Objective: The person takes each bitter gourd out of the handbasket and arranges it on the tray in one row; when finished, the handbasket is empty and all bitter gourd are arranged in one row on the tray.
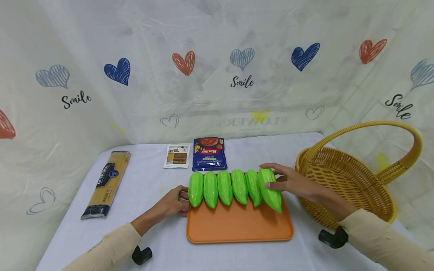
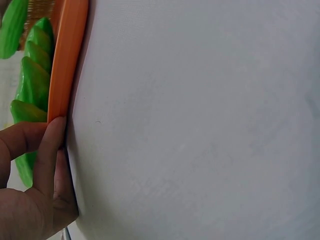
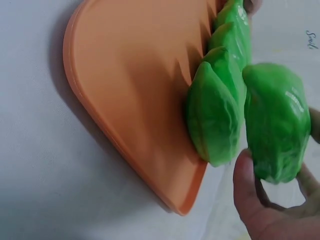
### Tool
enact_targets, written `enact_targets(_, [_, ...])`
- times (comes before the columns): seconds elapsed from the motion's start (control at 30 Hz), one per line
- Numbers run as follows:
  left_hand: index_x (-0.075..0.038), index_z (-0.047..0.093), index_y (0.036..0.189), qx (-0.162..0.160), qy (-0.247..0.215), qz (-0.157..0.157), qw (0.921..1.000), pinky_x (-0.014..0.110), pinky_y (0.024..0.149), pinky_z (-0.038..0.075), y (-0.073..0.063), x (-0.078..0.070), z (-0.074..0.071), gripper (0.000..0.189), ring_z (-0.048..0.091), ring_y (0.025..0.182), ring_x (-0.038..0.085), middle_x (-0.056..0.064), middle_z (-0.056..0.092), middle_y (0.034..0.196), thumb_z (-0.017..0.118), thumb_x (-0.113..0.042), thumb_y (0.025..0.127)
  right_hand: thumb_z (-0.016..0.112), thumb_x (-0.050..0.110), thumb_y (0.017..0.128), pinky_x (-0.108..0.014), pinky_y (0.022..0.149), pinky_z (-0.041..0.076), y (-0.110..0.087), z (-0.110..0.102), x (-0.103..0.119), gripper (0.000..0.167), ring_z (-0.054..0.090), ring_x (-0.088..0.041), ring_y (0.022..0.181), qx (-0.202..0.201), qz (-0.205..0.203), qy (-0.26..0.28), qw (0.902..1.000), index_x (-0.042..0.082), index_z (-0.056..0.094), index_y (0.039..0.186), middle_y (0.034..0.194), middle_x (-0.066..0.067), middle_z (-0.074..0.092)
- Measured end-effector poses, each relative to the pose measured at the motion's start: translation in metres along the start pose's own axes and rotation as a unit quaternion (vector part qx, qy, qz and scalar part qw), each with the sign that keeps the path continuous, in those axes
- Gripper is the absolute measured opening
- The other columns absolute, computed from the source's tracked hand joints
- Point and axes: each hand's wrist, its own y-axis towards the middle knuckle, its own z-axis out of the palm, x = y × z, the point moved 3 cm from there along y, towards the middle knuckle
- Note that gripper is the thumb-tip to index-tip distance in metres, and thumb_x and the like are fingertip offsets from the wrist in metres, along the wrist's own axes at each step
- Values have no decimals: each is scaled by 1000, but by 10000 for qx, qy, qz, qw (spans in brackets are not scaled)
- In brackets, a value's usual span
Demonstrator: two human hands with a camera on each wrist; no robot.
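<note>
An orange tray (image 1: 237, 227) lies on the table with a row of several glossy green ridged gourds (image 1: 211, 190) along its far part. At the tray's left edge, my left hand (image 1: 177, 201) pinches the rim beside the leftmost gourd; the left wrist view shows its fingers (image 2: 47, 155) on both sides of the rim. My right hand (image 1: 288, 181) grips another green gourd (image 1: 270, 190) between thumb and fingers, over the right end of the row. In the right wrist view this held gourd (image 3: 277, 122) is raised off the tray, its tip tilted toward me.
A wicker basket (image 1: 390, 195) with a tall handle stands right of the tray, under my right forearm. Behind the tray lie a blue Barilla sauce pouch (image 1: 209, 154) and a small white-and-brown packet (image 1: 176, 156). A spaghetti pack (image 1: 106, 184) lies at the left.
</note>
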Motion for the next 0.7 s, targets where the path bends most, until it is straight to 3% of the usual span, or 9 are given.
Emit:
enact_targets(0.17, [3, 46, 140, -3, 52, -7, 10000, 35, 70, 65, 0, 0, 0, 66, 64, 92, 21, 15, 57, 115, 73, 3, 80, 68, 34, 95, -37, 84, 59, 3, 0, 1, 69, 60, -33, 119, -380, 196, -91, 9990, 19, 37, 155, 138, -23, 51])
enact_targets(0.5, [4, 45, 140, 25, 30, 40, 10000, 35, 70, 65, 0, -1, -1, 66, 64, 92, 22, 17, 57, 115, 73, 4, 80, 66, 28, 97, -40, 82, 61, 8, 1, 0, 73, 61, -37, 114, -716, 718, -133, 9948, 12, 29, 158, 144, -35, 39])
enact_targets(0.7, [4, 45, 140, 26, 3, 30, 10000, 35, 70, 65, 0, 0, -1, 66, 65, 91, 22, 17, 57, 115, 72, 4, 80, 66, 25, 96, -42, 83, 59, 13, 5, -7, 76, 58, -46, 118, -844, 1029, -369, 9904, 6, 24, 157, 142, -39, 38])
